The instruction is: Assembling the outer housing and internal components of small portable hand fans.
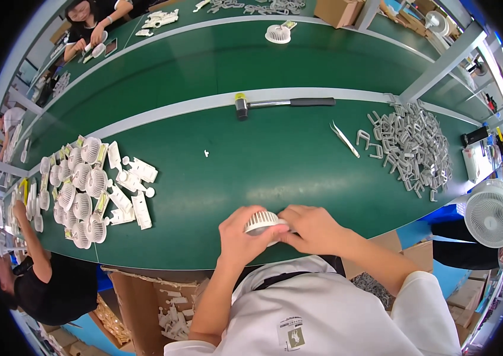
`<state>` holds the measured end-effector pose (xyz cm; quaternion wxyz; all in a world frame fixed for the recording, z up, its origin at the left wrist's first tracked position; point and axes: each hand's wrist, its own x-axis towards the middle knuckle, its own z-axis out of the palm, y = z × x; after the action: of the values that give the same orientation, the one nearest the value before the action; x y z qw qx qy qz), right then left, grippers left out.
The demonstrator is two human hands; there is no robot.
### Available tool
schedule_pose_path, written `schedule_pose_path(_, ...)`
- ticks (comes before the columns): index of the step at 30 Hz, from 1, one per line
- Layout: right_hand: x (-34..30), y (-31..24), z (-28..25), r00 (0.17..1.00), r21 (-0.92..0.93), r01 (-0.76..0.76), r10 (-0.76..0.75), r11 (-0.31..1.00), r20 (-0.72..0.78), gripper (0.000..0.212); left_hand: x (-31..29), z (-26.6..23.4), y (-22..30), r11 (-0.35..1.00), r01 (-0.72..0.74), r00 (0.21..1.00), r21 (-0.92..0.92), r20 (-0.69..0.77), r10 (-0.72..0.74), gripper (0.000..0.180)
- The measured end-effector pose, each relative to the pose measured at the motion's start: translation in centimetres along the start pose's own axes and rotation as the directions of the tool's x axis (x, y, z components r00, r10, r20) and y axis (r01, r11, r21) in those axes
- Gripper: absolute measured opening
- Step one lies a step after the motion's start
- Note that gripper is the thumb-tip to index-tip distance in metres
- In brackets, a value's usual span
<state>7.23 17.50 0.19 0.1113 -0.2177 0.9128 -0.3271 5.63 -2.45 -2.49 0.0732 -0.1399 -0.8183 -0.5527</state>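
Green workbench point(216, 184) spans the scene, with a pale rail point(162, 115) along its far side. One caged white fan head point(261, 221) is at the near edge, between both hands: the left hand point(238, 236) is curled round it, while the right hand point(314, 230) pinches at its right side. Step in hand, as judged: two-handed fitting or checking of this piece; fingers hide its lower part, so which cannot be confirmed. Next move calls for a steady left hold and right fingertip work. Count: one hammer point(292, 102) at the rail; one pair of tweezers point(345, 140) right of centre; one small white bit point(206, 153) left of centre; at left, roughly fifteen overlapping fan heads point(81, 175) and about eight white shell parts point(141, 212); at right, grey clips point(415, 148), heaped beyond counting.
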Motion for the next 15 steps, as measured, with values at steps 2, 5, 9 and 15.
schedule_pose_path(2,0.8,0.2,0.0,1.000,0.019,0.007,-0.007,1.000,-0.018,0.030,0.3,0.2,-0.8,0.996,0.059,0.998,0.074,-0.015,-0.058,0.044)
schedule_pose_path(5,1.6,0.5,0.5,0.998,0.034,0.028,-0.026,0.999,-0.063,0.030,1.5,0.2,-2.2,0.991,0.132,0.991,0.018,-0.009,-0.132,0.041)
schedule_pose_path(9,0.7,-0.3,-0.1,0.980,-0.006,-0.187,0.186,0.982,-0.067,0.038,4.3,-0.5,-1.2,0.980,0.185,0.973,-0.079,0.156,-0.171,0.038)
schedule_pose_path(15,-2.1,1.1,-1.6,0.980,0.182,-0.180,0.192,0.967,-0.047,0.037,5.5,-1.8,-3.3,0.971,0.183,0.946,-0.154,0.297,-0.130,0.040)
